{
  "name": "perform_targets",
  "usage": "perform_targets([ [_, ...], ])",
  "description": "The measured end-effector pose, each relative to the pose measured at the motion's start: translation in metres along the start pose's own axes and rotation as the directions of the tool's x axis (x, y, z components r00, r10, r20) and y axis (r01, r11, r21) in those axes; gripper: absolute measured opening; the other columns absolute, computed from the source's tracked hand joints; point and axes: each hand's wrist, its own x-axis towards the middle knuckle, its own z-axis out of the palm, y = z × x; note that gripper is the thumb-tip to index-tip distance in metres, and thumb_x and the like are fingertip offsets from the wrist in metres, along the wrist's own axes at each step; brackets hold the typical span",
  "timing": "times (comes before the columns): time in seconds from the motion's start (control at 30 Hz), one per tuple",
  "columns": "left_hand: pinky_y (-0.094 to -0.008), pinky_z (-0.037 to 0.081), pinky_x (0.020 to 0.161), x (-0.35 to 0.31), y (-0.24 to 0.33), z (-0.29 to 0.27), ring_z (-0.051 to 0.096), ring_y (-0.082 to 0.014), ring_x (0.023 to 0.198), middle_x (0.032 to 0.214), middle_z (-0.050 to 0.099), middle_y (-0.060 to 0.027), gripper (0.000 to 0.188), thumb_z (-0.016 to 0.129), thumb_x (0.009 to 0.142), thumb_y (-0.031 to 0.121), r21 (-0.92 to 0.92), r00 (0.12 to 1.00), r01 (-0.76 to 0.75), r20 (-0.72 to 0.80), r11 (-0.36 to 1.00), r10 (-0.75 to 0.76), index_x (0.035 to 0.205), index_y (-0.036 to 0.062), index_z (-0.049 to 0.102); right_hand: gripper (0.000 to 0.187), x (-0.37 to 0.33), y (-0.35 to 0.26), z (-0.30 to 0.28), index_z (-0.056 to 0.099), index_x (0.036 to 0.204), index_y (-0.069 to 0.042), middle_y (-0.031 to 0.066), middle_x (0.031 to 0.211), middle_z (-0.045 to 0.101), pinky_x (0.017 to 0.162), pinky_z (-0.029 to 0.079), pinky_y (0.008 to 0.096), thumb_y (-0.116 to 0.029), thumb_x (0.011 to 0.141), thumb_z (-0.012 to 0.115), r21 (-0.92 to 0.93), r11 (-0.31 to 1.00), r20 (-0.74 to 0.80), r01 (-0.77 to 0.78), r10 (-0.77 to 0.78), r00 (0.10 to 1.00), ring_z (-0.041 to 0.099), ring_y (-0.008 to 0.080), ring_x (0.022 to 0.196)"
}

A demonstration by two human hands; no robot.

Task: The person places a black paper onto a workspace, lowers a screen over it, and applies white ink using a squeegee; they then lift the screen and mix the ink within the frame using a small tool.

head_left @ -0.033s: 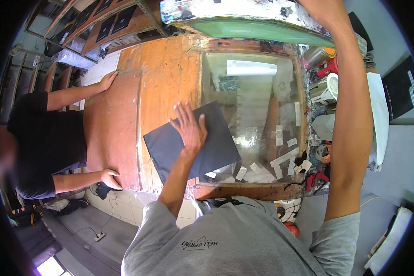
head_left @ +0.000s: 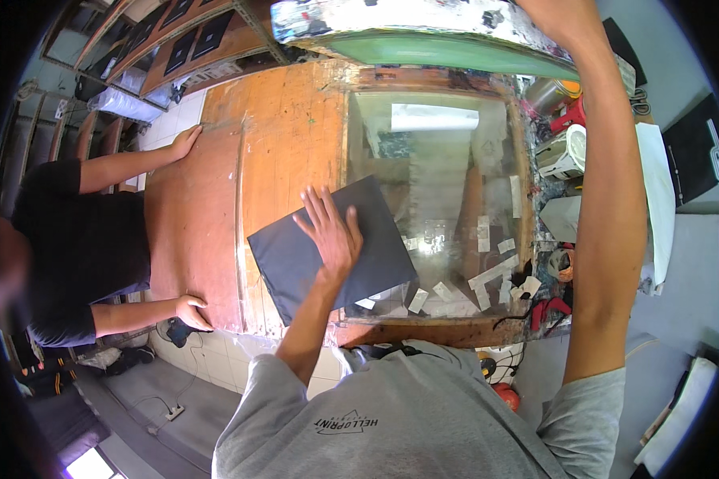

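Observation:
My left hand (head_left: 333,233) lies flat, fingers spread, on a flat black rectangular piece (head_left: 379,231) like a thin bag or folded cloth. That piece sits askew, partly on the wooden boards and partly over a glass panel (head_left: 447,188) set in the table. My right hand (head_left: 563,20) reaches to the far right end of a raised, paint-stained screen printing frame (head_left: 423,24) with green mesh (head_left: 447,53). The picture's top edge cuts off the right fingers, so their grip is hidden.
A person in black at the left rests both hands on a reddish board (head_left: 192,231). White tape pieces (head_left: 483,275) dot the glass, and a white strip (head_left: 435,117) lies at its far end. Tubs (head_left: 565,154) and tools crowd the right edge. Racks (head_left: 192,56) stand far left.
My left hand has shifted very slightly to the right on the black piece. My right arm, the frame and the other person's hands look the same.

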Motion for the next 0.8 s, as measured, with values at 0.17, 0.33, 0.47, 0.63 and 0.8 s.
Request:
perform_targets([
  [0.17, -0.0741, -0.001, 0.119, -0.051, 0.022, 0.003, 0.009, -0.042, 0.159, 0.172, 0.017, -0.0195, 0.07, 0.053, 0.102, 0.043, 0.107, 0.953, -0.128, 0.29, 0.986, 0.092, 0.163, 0.0148, 0.032, 0.035, 0.015, 0.024, 0.009, 0.074, 0.119, -0.006, 0.0213, 0.098, 0.075, 0.086, 0.053, 0.0403, -0.003, 0.086, 0.064, -0.064, 0.997, 0.036, -0.046, 0.048, 0.998, 0.072, 0.0322, 0.091],
  [0.33, -0.0764, 0.005, 0.118, 0.056, 0.03, 0.042, 0.01, -0.0404, 0.159, 0.172, 0.019, -0.0156, 0.069, 0.048, 0.103, 0.051, 0.043, 0.926, -0.34, 0.192, 0.939, 0.326, 0.162, 0.0178, 0.035, 0.033, 0.004, -0.005, -0.022, 0.074, 0.118, -0.009, 0.0221, 0.101, 0.075, 0.086, 0.054, 0.0458, -0.005, 0.087, 0.063, -0.07, 0.984, 0.078, -0.164, 0.17, 0.982, 0.072, 0.0367, 0.091],
  [0.47, -0.0763, 0.006, 0.118, 0.09, 0.081, 0.071, 0.01, -0.0399, 0.159, 0.172, 0.019, -0.0147, 0.069, 0.045, 0.104, 0.053, 0.015, 0.874, -0.444, 0.228, 0.896, 0.43, 0.162, 0.0188, 0.035, 0.031, 0.013, 0.019, -0.005, 0.075, 0.115, -0.009, 0.0221, 0.102, 0.075, 0.085, 0.056, 0.0458, -0.002, 0.088, 0.06, -0.142, 0.986, 0.072, -0.086, 0.097, 0.993, 0.073, 0.036, 0.09],
  [0.63, -0.0759, 0.005, 0.119, 0.091, 0.149, 0.095, 0.008, -0.0393, 0.16, 0.172, 0.019, -0.0138, 0.07, 0.043, 0.105, 0.056, -0.027, 0.823, -0.503, 0.291, 0.864, 0.488, 0.163, 0.0202, 0.032, 0.027, -0.002, 0.009, -0.019, 0.077, 0.11, -0.004, 0.0231, 0.106, 0.075, 0.087, 0.059, 0.0452, -0.002, 0.088, 0.061, -0.062, 0.995, 0.151, -0.085, 0.093, 0.984, 0.074, 0.0374, 0.095],
  [0.8, -0.0744, 0.005, 0.119, 0.079, 0.172, 0.102, 0.009, -0.0381, 0.16, 0.171, 0.02, -0.0177, 0.069, 0.045, 0.105, 0.051, -0.087, 0.84, -0.483, 0.236, 0.872, 0.489, 0.163, 0.0169, 0.032, 0.025, 0.014, 0.022, -0.012, 0.075, 0.107, 0.006, 0.0267, 0.106, 0.074, 0.087, 0.06, 0.0429, -0.004, 0.087, 0.065, -0.074, 0.997, 0.156, -0.013, 0.024, 0.987, 0.075, 0.0368, 0.097],
])
